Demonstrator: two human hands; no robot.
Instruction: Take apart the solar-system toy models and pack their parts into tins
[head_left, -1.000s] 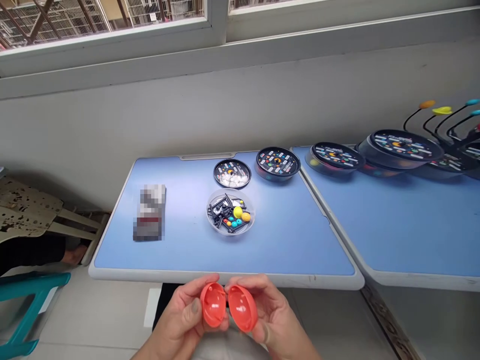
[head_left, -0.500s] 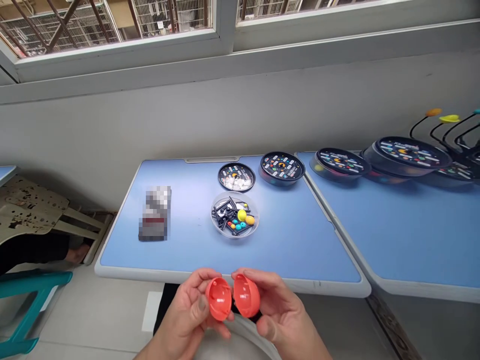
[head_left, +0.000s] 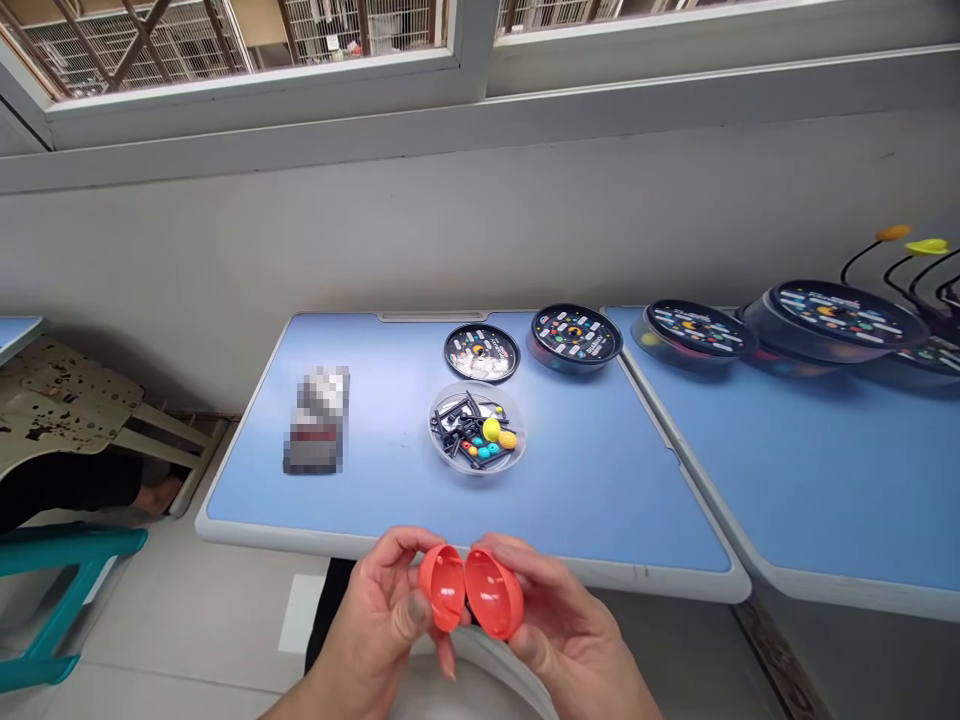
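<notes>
From the head camera, the person's left hand (head_left: 379, 620) and right hand (head_left: 566, 640) were held together just past the near edge of a blue counter (head_left: 600, 500), over the floor. The left hand held one hollow red-orange plastic half-shell (head_left: 442, 588), and the right hand held a matching half-shell (head_left: 493, 593). The fingers (head_left: 397, 565) of each hand were curled around the back of a shell, pinching it against the thumb, and the two shells touched at their rims.

Farther up the counter stood a clear round tray (head_left: 477, 428) holding black rods, a yellow ball (head_left: 491, 430) and small teal and orange pieces. Behind it lay an open black round case (head_left: 481, 353) with white pieces inside and a lidded black round case (head_left: 576, 336). A pixelated box (head_left: 316, 420) lay to the left of the tray.

On a second blue counter (head_left: 825, 480) to the right sat more round cases (head_left: 847, 320), and behind them stood coloured pieces on black wire arms (head_left: 892, 233). A stained beige chair (head_left: 60, 400) and a teal stool (head_left: 67, 590) stood at the left.
</notes>
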